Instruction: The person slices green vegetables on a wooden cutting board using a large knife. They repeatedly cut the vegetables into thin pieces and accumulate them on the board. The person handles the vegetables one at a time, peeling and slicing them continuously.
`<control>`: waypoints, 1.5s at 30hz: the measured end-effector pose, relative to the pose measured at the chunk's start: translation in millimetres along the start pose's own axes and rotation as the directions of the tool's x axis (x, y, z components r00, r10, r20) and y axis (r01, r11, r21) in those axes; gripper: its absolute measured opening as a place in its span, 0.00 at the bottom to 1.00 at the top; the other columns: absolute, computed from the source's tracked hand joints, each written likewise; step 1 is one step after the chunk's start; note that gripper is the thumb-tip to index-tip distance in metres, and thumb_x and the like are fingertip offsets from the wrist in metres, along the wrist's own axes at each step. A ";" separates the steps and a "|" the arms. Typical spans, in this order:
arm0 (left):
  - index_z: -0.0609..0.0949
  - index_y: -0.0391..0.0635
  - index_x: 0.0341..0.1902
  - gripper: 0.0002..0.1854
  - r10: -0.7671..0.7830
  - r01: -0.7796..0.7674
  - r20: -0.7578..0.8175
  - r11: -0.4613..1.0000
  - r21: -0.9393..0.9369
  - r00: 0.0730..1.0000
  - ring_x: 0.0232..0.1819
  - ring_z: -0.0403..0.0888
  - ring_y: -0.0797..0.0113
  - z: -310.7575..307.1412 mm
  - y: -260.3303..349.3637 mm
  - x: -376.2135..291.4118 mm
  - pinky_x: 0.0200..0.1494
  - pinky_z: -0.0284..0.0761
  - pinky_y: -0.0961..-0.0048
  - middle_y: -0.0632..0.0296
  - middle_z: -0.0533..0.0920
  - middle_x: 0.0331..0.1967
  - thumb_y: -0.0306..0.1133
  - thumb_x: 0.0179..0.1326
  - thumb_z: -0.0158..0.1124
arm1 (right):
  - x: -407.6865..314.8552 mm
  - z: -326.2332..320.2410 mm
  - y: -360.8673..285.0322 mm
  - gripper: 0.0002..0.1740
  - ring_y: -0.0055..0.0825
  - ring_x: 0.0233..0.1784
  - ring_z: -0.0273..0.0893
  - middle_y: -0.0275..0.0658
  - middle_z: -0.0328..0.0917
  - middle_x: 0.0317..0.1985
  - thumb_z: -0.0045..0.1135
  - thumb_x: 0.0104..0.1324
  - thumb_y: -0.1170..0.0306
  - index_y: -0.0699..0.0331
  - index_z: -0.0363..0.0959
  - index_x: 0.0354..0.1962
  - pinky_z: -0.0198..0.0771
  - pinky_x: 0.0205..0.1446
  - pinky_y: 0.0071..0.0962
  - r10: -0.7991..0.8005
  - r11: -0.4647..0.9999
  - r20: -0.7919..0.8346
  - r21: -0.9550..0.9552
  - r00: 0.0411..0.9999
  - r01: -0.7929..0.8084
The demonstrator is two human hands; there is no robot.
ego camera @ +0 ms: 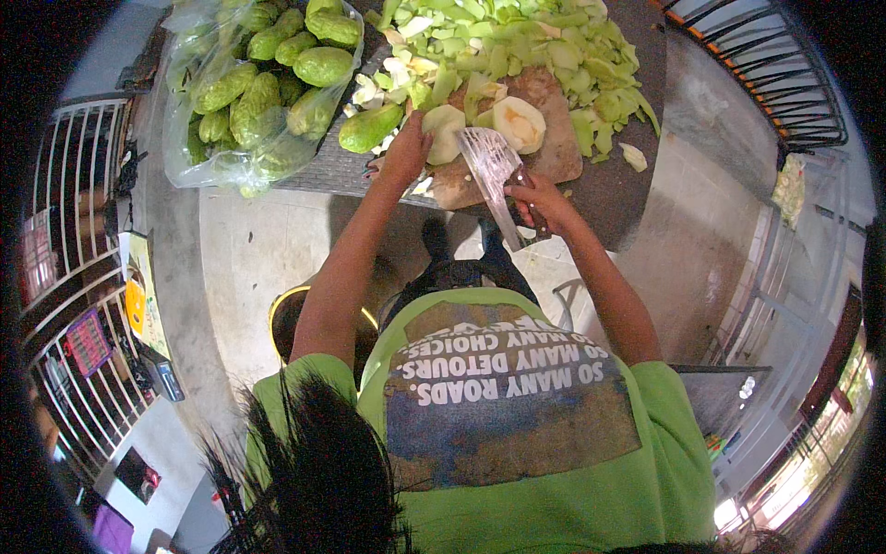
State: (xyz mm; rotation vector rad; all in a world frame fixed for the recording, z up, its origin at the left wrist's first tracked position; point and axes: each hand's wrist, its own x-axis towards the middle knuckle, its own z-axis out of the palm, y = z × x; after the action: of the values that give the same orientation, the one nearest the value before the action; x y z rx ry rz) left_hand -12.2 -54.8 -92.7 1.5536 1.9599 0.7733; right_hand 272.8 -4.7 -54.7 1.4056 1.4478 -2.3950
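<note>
My right hand (543,202) grips the dark handle of a wide-bladed cleaver (490,166), its blade lying over the front of a wooden cutting board (561,149). With my left hand (410,149) I touch the left side of a pale, cut piece of peeled chayote (444,133); the fingertips are partly hidden. Just right of the blade sits another peeled chayote piece (519,124) with its core side up. An unpeeled green chayote (371,129) rests left of my left hand. Green peelings (581,62) heap behind and around the board.
A clear plastic bag (304,156) full of green chayotes (324,67) lies at the table's left. The dark tabletop (616,201) has a curved edge at the right. Below stands a bucket with a yellow rim (280,311). A black wire rack (768,69) is at upper right.
</note>
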 end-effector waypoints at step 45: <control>0.63 0.35 0.51 0.17 -0.141 0.130 -0.313 0.990 -0.057 0.939 0.44 0.74 0.35 21.5 36.0 -28.5 0.41 0.70 0.49 0.38 0.72 0.44 0.22 0.59 0.52 | 3.0 35.1 7.9 0.10 0.19 0.11 0.63 0.29 0.65 0.15 0.58 0.60 0.66 0.59 0.66 0.33 0.61 0.11 0.23 0.084 0.983 0.011 0.166 0.996 -0.084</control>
State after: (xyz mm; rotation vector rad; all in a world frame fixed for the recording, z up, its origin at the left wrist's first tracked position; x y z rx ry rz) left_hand 33.3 -73.6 -81.0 1.3200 2.2398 1.0451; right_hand 250.5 -33.0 -56.3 1.4607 1.1857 -2.5140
